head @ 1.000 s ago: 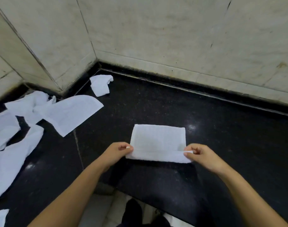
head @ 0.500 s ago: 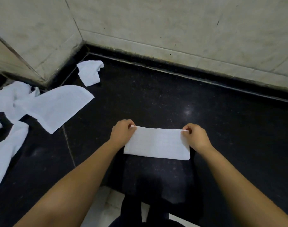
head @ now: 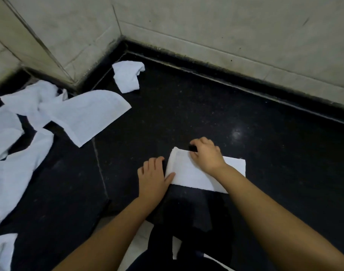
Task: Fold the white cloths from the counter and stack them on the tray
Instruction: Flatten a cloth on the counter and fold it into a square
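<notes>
**A:** Right hand [head: 206, 156] first: fingers [head: 195, 142] curled over the far left part of the folded white cloth [head: 188, 174], thumb tucked under by the look of it, so they're pinching that upper edge.

**B:** And the left hand [head: 152, 178]?

**A:** Flat, fingers straight and relaxed, palm down on the black bench [head: 186, 114] just beside the cloth's left end. The thumb lies on the cloth's near left corner (pressing it, not gripping).

**B:** Where's the cloth itself?

**A:** Lying flat as a long rectangle near the front edge of the bench, right in front of the person, the right forearm crossing over it.

**B:** Further out?

**A:** A small crumpled cloth [head: 128, 77] sits up in the back corner, close to where the tiled walls [head: 225, 26] meet. Left of centre, a large spread cloth [head: 89, 116] lies open, one corner pointing toward the front edge. Beyond that, along the left side of the bench, a loose heap of white cloths [head: 14, 143] overlapping each other, well apart from the folded one.

**B:** A tray?

**A:** Can't see it from this view.
</notes>
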`<state>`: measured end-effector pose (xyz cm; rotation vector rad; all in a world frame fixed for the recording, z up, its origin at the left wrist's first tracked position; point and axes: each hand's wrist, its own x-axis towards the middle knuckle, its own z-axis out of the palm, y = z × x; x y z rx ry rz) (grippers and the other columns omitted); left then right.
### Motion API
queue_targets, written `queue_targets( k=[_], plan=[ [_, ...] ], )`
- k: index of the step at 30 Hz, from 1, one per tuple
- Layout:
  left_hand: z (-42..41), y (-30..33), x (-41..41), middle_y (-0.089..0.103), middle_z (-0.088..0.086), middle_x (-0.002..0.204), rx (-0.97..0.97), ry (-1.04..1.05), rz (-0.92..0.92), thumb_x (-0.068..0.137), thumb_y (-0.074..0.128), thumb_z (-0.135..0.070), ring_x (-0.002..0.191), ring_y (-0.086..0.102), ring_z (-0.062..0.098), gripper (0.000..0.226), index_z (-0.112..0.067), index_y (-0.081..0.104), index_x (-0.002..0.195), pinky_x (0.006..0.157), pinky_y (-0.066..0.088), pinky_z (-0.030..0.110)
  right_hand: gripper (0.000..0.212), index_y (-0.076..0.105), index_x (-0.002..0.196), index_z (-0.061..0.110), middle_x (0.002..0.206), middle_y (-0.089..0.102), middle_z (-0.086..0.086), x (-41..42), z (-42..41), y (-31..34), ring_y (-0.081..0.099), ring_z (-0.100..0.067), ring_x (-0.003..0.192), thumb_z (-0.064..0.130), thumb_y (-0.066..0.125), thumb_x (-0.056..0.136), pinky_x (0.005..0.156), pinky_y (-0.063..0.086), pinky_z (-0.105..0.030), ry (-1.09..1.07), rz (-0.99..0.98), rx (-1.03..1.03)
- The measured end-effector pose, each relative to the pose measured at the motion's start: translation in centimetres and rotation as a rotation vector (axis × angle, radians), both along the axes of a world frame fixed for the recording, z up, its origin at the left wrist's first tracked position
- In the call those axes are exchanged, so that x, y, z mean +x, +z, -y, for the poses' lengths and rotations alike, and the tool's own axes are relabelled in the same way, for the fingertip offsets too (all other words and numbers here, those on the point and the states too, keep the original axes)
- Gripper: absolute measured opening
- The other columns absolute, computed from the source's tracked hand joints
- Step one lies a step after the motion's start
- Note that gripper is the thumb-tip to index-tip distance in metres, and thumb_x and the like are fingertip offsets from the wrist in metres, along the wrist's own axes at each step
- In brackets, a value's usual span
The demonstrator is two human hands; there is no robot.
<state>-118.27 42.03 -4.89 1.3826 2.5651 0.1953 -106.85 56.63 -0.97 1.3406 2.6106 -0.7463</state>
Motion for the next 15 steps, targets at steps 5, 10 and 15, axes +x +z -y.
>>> queue_targets(
  k=[5,10,15],
  plan=[
    [1.1,-0.1,0.3,0.063,0.003,0.102,-0.001,0.001,-0.071,0.068,0.073,-0.054,0.088,0.062,0.019,0.053,-0.018,0.063,0.107,0.072,0.050,0.033,0.036,0.047,0.130,0.018,0.131,0.047,-0.007,-5.0,1.1,-0.6,0.042,-0.025,0.123,0.029,0.047,0.096,0.100,0.034,-0.039,0.156,0.126,-0.018],
    [0.5,0.9,0.4,0.044,0.000,0.122,0.012,0.032,0.100,0.090,0.055,-0.040,0.114,0.043,0.017,0.028,-0.022,0.055,0.112,0.096,0.034,0.033,0.023,0.055,0.115,0.018,0.117,0.053,-0.006,-4.8,0.9,0.9,0.051,-0.023,0.109,0.025,0.051,0.093,0.096,0.041,-0.037,0.150,0.126,-0.166],
    [-3.5,5.4,-2.4,0.056,-0.008,0.082,0.277,0.156,0.660,0.090,0.057,-0.020,0.083,0.055,0.013,0.004,-0.019,0.053,0.091,0.074,0.045,0.023,0.018,0.057,0.105,0.018,0.095,0.055,0.001,-2.7,-2.7,6.3,0.053,-0.014,0.088,0.015,0.061,0.088,0.068,0.038,-0.022,-0.042,-0.294,-0.282]
  ],
)
